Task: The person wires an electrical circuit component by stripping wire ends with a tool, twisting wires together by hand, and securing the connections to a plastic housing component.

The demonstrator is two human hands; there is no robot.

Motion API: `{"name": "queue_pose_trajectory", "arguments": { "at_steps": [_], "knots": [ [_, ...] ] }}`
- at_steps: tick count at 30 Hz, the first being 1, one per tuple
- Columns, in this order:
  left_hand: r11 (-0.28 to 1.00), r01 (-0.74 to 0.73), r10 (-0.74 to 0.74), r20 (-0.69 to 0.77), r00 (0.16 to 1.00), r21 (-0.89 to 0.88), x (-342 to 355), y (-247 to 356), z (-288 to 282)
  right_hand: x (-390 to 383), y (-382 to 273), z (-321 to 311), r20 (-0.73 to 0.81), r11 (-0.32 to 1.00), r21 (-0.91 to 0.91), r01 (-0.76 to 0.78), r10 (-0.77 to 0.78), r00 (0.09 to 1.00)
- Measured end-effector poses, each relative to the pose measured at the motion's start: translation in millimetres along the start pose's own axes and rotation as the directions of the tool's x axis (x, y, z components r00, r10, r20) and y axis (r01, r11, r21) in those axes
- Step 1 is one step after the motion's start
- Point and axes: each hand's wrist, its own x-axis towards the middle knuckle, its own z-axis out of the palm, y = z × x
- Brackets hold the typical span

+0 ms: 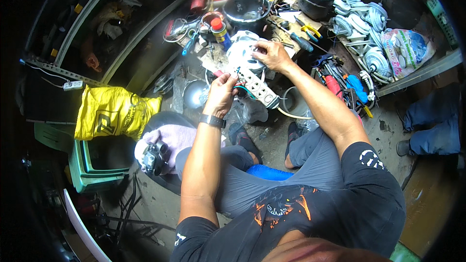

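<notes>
My left hand (222,93) is closed in a pinch, with thin coloured wires (241,86) at its fingertips. Just beyond it sits a white rounded motor housing (239,54), partly washed out by glare. The fingers of my right hand (273,55) are bent around the right side of that housing; their tips are partly hidden. Below both hands, a white power strip (258,89) lies slantwise, its pale cord running off to the right. A spray can (221,35) with a red cap stands to the left of the housing.
A black pot (246,10) and scattered tools, including a screwdriver (302,42), cover the board ahead. White motor parts (359,24) pile up at far right, above a heap of hand tools (342,85). Left are a yellow sack (116,111) and a green plastic stool (99,165). Another person's legs (433,121) show at right.
</notes>
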Motion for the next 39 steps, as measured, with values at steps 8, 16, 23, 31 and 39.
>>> {"name": "queue_pose_trajectory", "arguments": {
  "at_steps": [8,16,23,31,39],
  "knots": [
    [1.000,-0.005,0.005,-0.016,1.000,-0.004,-4.3,0.2,0.0,-2.7,-2.4,8.9,-0.088,0.997,0.046,-0.059,0.063,0.994],
    [1.000,-0.020,0.020,-0.018,1.000,0.017,-5.8,-2.3,-4.8,-6.6,-1.4,12.4,-0.136,0.974,0.227,0.021,0.010,0.991],
    [0.999,-0.029,0.029,-0.024,0.999,0.027,-8.2,-2.2,-10.9,-10.7,-14.4,14.8,-0.202,0.995,0.046,0.092,-0.081,0.976],
    [0.998,-0.050,0.050,0.012,0.999,0.048,-4.4,-1.1,-4.9,-10.3,-9.3,19.0,-0.259,0.995,0.032,0.092,-0.081,0.963],
    [0.995,-0.087,0.087,0.012,0.996,0.039,-7.4,0.6,-9.7,-7.1,-2.9,17.5,-0.212,0.983,0.181,0.034,0.005,0.977]
  ]
}}
